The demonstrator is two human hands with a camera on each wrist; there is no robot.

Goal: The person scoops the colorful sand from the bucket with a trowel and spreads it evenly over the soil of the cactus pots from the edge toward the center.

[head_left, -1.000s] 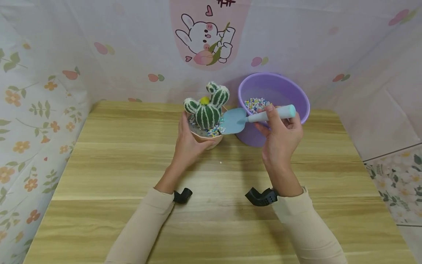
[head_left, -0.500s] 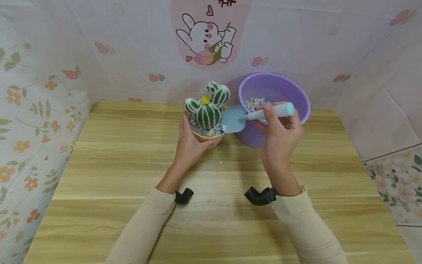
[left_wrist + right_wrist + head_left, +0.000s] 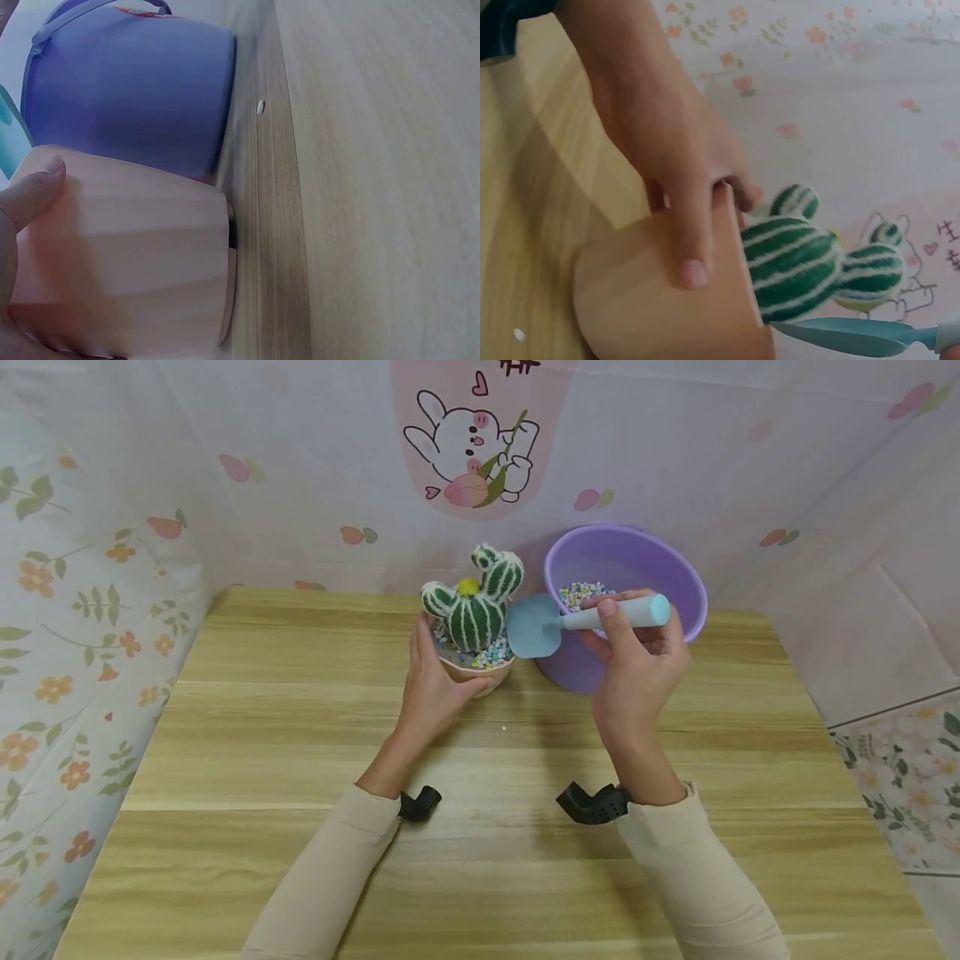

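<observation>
A green cactus (image 3: 476,622) with white stripes and a yellow top stands in a peach flower pot (image 3: 660,285), with coloured pebbles (image 3: 492,653) around its base. My left hand (image 3: 435,689) grips the pot from its left side, thumb across the front wall. In my right hand (image 3: 637,668) is the pale handle of a light blue trowel (image 3: 534,627), pinched between thumb and fingers. The blade tilts at the pot's right rim; in the right wrist view its tip is close to the rim. No pebbles show on the blade.
A purple bucket (image 3: 566,667), partly behind my right hand, stands right of the pot with more pebbles (image 3: 585,593) inside. One white pebble (image 3: 260,106) lies on the wooden table (image 3: 300,735). A printed cloth (image 3: 300,460) hangs behind.
The trowel blade has lifted slightly and levelled beside the pot's rim; the white pebbles at its tip are gone from it. The left hand still holds the pot.
</observation>
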